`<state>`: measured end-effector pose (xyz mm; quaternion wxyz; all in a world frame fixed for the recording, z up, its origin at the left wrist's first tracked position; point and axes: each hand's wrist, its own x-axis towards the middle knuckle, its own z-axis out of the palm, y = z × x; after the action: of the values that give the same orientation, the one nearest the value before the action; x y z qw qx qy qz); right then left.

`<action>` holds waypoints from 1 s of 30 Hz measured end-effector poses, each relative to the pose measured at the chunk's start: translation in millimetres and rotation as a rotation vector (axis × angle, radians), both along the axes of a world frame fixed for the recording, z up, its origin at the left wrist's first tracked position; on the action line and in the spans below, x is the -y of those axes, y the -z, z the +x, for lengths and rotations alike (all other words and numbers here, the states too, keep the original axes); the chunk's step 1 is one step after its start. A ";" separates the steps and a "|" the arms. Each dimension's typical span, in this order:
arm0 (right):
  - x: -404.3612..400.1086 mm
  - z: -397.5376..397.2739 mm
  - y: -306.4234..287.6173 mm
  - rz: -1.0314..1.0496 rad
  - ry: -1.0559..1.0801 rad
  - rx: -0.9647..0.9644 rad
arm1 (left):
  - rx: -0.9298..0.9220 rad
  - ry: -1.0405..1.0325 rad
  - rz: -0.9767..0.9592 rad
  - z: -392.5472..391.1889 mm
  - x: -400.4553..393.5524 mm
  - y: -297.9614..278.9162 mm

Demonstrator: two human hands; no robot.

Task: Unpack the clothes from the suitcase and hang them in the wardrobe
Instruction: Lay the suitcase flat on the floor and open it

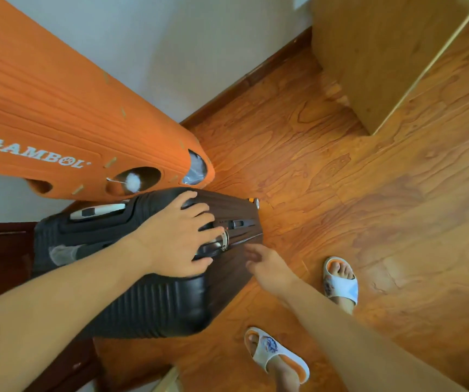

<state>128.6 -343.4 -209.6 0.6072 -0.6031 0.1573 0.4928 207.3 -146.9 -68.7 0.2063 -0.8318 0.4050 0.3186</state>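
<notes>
Suitcase, black, centre-left: left hand rests spread fingers on top; right hand beside it, fingers loosely relaxed.

Wood floor fills frame right. On it: black suitcase lower left, orange cat house upper left, wood cabinet upper right.

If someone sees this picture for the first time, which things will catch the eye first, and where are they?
First comes the big orange board with white lettering, leaning against the wall at upper left. Below it stands the dark ribbed suitcase, closed, with the left hand spread on its top by the zipper pull. The right hand reaches toward its side, and white slippers stand on the wooden floor.
</notes>
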 end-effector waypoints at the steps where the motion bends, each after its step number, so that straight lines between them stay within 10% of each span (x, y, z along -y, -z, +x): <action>1: -4.1 -1.5 2.9 0.000 0.021 0.003 | 0.000 -0.005 0.005 2.5 2.1 -1.0; 20: -46.0 2.9 8.2 0.145 0.596 -0.290 | 0.006 0.007 -0.042 2.6 11.5 9.7; 26: -24.7 -7.0 6.9 -0.348 0.018 0.058 | 0.034 -0.007 -0.075 3.1 8.9 10.5; 30: -30.5 -10.5 14.1 -0.143 0.013 0.560 | 0.067 -0.013 -0.124 8.0 7.3 12.4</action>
<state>118.2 -312.9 -223.8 0.5861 -0.7559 0.0218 0.2910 215.3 -154.2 -81.1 0.1659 -0.8557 0.4116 0.2662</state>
